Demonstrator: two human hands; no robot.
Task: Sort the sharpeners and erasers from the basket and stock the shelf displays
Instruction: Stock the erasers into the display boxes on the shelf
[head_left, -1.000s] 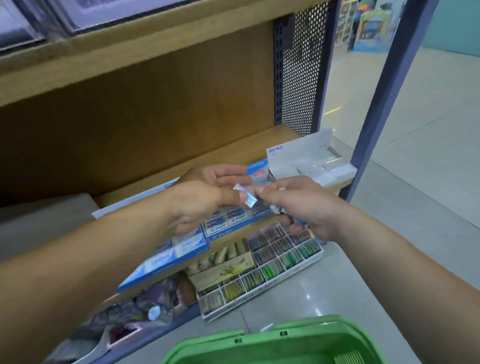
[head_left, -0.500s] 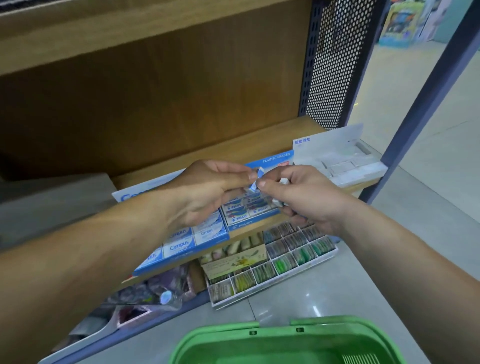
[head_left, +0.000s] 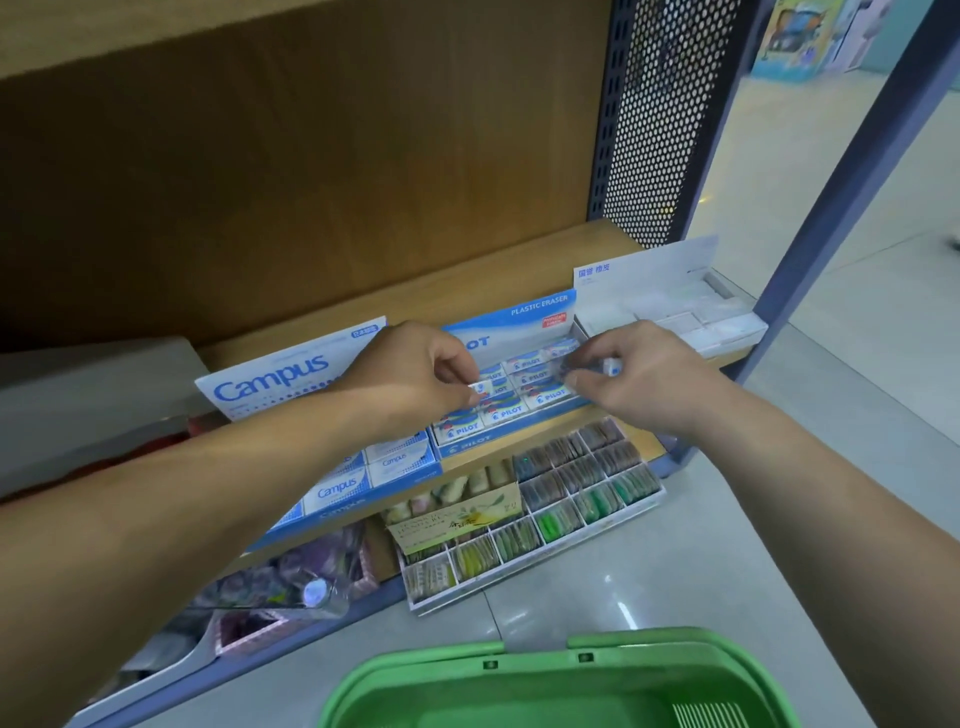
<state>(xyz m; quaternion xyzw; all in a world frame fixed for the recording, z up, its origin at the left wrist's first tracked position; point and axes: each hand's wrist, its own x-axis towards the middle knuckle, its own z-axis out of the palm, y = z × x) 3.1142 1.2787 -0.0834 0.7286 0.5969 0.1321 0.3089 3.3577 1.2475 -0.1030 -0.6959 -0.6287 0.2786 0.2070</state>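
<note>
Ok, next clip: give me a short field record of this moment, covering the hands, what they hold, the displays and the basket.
left hand: pinches one small eraser over the Pilot box
right hand: grips wrapped erasers above the same box's right end
neighbours: Campus box on its left, white display on its right
basket: green, at the bottom edge, contents out of view

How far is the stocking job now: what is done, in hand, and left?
Done: the Pilot display holds rows of erasers. In hand: the left hand pinches one eraser above it; the right hand grips more. Left: placing these; contents of the green basket are mostly unseen.
</note>
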